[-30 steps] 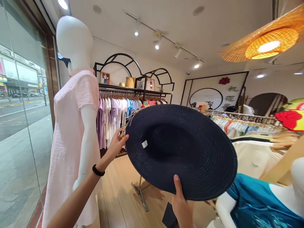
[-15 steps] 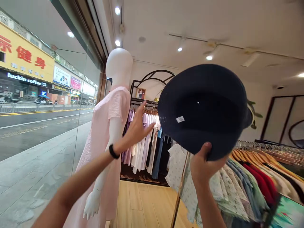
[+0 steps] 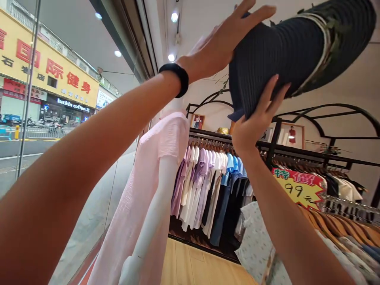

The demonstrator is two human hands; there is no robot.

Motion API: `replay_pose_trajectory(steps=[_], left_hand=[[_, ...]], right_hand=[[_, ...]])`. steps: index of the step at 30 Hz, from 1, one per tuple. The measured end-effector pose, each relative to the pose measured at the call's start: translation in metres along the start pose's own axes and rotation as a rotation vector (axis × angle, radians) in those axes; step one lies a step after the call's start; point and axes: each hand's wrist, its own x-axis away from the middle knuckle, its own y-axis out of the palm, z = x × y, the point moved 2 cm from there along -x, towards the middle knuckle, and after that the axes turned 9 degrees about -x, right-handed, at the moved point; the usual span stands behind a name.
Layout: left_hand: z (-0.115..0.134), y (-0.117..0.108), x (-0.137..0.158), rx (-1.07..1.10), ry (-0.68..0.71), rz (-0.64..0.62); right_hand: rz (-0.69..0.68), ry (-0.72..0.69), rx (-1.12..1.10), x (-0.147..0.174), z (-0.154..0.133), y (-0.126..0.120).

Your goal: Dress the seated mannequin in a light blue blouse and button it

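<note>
A dark navy sun hat with ridged weave and a pale band with green leaf trim is held up at the top right, tilted on its side. My right hand grips its brim from below, fingers along the outer face. At the brim's upper left edge is my left hand, wearing a black wristband; a thumb or finger reaches over the hat, and its other fingers are partly hidden. Behind my left forearm stands a white mannequin in a pink dress. Its head is mostly covered by my left hand.
Clothes on hangers fill a rack at the back under a black shelf. To the right are more hangers and a yellow-red price sign. A glass window facing the street runs along the left.
The hat has been raised and turned from its hollow underside to its outer crown. My left hand has moved up and right onto its brim. The view has tilted upward.
</note>
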Motion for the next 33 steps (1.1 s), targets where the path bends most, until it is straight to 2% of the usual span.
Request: replay_pose_trajectory(steps=[2, 3, 6, 9, 13, 17, 21, 23, 27, 30, 33], left_hand=[[-0.029, 0.006, -0.004, -0.028, 0.101, -0.044], [-0.045, 0.009, -0.007, -0.012, 0.107, -0.046], [-0.093, 0.019, -0.014, 0.066, 0.042, -0.017], [-0.135, 0.021, -0.018, 0.058, 0.050, 0.026], [-0.179, 0.027, -0.015, 0.049, 0.107, 0.092], [-0.214, 0.054, -0.009, 0.108, -0.012, 0.077], [-0.234, 0.083, -0.004, 0.141, -0.101, 0.073], [-0.239, 0.092, -0.002, 0.112, -0.098, 0.070], [-0.241, 0.096, 0.004, -0.028, -0.060, -0.003], [-0.240, 0.095, 0.009, -0.130, -0.075, -0.046], [-0.241, 0.098, 0.012, -0.132, -0.078, -0.040]], right_hand=[[-0.055, -0.009, 0.050, -0.023, -0.011, 0.021], [-0.067, -0.020, 0.066, -0.034, -0.017, 0.031], [-0.037, -0.076, 0.062, -0.068, -0.034, 0.059], [-0.044, -0.140, 0.072, -0.097, -0.047, 0.083], [-0.119, -0.188, 0.058, -0.120, -0.055, 0.111], [-0.235, -0.184, 0.077, -0.130, -0.051, 0.138], [-0.319, -0.135, 0.109, -0.130, -0.039, 0.165], [-0.334, -0.167, 0.085, -0.127, -0.032, 0.177], [-0.375, -0.204, 0.058, -0.123, -0.016, 0.197], [-0.368, -0.194, 0.128, -0.127, -0.004, 0.210], [-0.375, -0.153, 0.200, -0.133, 0.008, 0.219]])
